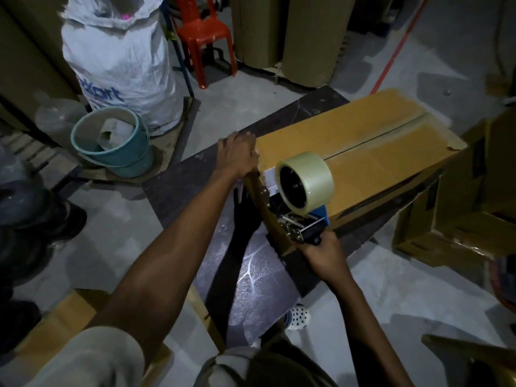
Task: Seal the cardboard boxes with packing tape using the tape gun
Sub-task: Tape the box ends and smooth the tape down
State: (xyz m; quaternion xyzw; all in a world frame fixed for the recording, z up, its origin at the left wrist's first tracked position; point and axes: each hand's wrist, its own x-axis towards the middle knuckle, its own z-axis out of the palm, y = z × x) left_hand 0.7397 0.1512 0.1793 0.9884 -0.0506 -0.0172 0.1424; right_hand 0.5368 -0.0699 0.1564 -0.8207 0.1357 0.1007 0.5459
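Sleeve: a pale sleeve (92,358) covers the left upper arm at the bottom of the view; both forearms are bare and reach forward over the desk.
Desk: a low desk (251,280) with a dark, pale-veined top stands cornerwise on the floor.
Cardboard box: a long cardboard box (368,152) lies along the desk's far right edge, flaps closed, with a dark seam running down the middle of its top.
Left grip: the left grip (238,155) clasps the box's near left corner, thumb on top and fingers bent over the end edge.
Right grip: the right grip (321,252) is wrapped round the handle of the tape gun (300,222).
Tape gun: it sits against the box's near end, over the middle of the desk, carrying a clear tape roll (304,182).
Floor: the grey concrete floor (125,219) is dimly lit; an orange line (391,60) crosses it at far right.
Left of desk: a teal bucket (111,141) with crumpled paper inside, and behind it a white woven sack (120,60).
Back of room: a red plastic chair (203,32) stands beside tall brown cardboard rolls (293,37).
Right of desk: open cardboard cartons (460,205).
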